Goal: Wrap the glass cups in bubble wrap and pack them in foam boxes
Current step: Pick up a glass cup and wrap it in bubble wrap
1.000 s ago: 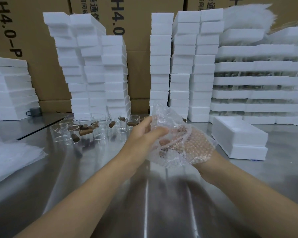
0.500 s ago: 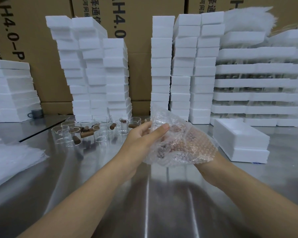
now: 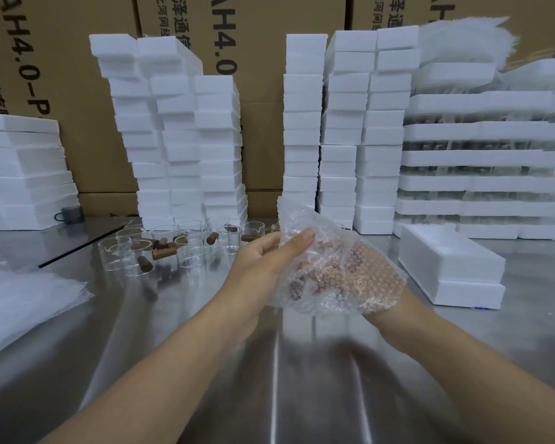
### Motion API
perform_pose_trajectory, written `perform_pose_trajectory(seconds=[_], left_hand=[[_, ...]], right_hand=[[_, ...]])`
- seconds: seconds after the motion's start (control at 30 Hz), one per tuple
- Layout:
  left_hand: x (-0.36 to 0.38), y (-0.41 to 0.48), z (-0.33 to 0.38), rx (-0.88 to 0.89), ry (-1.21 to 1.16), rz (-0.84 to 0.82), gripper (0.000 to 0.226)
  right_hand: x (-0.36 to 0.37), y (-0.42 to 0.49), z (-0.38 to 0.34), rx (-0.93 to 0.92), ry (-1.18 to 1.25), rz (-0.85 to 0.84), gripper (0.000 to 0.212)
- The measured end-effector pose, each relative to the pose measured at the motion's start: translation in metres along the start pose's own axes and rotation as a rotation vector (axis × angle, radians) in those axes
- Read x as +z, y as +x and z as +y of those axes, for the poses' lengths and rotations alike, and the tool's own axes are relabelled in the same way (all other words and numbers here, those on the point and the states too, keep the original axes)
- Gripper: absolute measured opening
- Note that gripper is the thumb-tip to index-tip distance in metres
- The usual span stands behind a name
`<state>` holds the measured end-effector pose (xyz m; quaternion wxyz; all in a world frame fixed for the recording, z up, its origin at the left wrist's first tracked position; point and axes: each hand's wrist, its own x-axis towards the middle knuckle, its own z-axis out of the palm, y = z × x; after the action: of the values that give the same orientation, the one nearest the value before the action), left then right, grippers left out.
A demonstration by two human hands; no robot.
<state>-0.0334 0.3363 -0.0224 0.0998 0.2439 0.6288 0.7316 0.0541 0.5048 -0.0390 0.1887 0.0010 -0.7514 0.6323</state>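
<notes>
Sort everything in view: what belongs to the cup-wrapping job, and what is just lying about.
Job in hand:
- bubble wrap, pinched by the left hand, draped over the right hand
- glass cups
- foam box
- foam box stacks
- pile of clear sheets

Lying about:
- grey mug
- cardboard cartons
- white wadding

Bright, even overhead light; streaky glare on the steel table (image 3: pixel 302 379) below the fingers (image 3: pixel 297 243); wide-angle edges bow.
</notes>
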Motion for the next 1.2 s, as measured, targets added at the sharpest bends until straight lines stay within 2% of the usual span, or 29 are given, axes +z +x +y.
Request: perform_pose_trajectory(seconds=[0.07, 0.17, 0.2, 0.27, 0.33, 0.37, 0.43, 0.53, 0.57, 0.63, 0.7, 0.77, 0.9, 1.0, 1.07, 1.2], left_hand=[[-0.001, 0.001, 0.0, -0.009, -0.056, 0.034, 0.068], [-0.003, 0.0, 0.002, -0.069, -0.135, 0.163, 0.071], [-0.005, 0.0, 0.003, -0.091, -0.142, 0.214, 0.068], [-0.008, 0.0, 0.006, -0.117, -0.176, 0.269, 0.056], [-0.01, -0.001, 0.007, -0.14, -0.207, 0.327, 0.058], [-0.011, -0.001, 0.007, -0.144, -0.231, 0.345, 0.065], [-0.011, -0.001, 0.007, -0.142, -0.277, 0.363, 0.073], [-0.011, -0.002, 0.009, -0.178, -0.267, 0.365, 0.056], [-0.01, -0.002, 0.009, -0.178, -0.268, 0.35, 0.048], [-0.008, -0.003, 0.01, -0.162, -0.257, 0.313, 0.046], [-0.006, -0.004, 0.011, -0.147, -0.225, 0.311, 0.052], [-0.005, -0.005, 0.012, -0.146, -0.199, 0.32, 0.057], [-0.006, -0.007, 0.013, -0.148, -0.179, 0.292, 0.043], [-0.007, -0.007, 0.012, -0.13, -0.166, 0.318, 0.055], [-0.007, -0.007, 0.011, -0.13, -0.16, 0.327, 0.061], [-0.006, -0.007, 0.008, -0.117, -0.112, 0.293, 0.051]], right_hand=[[0.005, -0.001, -0.011, -0.056, -0.013, -0.032, 0.018], [0.009, 0.005, -0.016, -0.144, -0.056, -0.037, 0.026], [0.009, 0.007, -0.016, -0.127, -0.072, 0.017, 0.029], [0.007, 0.013, -0.009, -0.081, -0.135, 0.166, 0.019], [0.004, 0.016, -0.001, -0.089, -0.272, 0.245, 0.014], [0.003, 0.016, 0.003, -0.112, -0.346, 0.234, 0.014], [0.003, 0.017, 0.008, -0.142, -0.453, 0.114, 0.033], [0.009, 0.012, 0.012, -0.166, -0.577, -0.143, 0.064], [0.012, 0.01, 0.011, -0.204, -0.574, -0.214, 0.065], [0.016, 0.01, 0.012, -0.277, -0.505, -0.246, 0.05], [0.016, 0.013, 0.013, -0.287, -0.448, -0.116, 0.023], [0.008, 0.02, 0.013, -0.22, -0.427, 0.077, 0.007], [-0.007, 0.024, 0.008, -0.059, -0.346, 0.304, 0.014], [-0.012, 0.024, 0.002, -0.062, -0.235, 0.426, 0.012], [-0.018, 0.025, 0.001, -0.036, -0.122, 0.462, 0.013], [-0.022, 0.029, -0.006, 0.064, 0.161, 0.4, 0.019]])
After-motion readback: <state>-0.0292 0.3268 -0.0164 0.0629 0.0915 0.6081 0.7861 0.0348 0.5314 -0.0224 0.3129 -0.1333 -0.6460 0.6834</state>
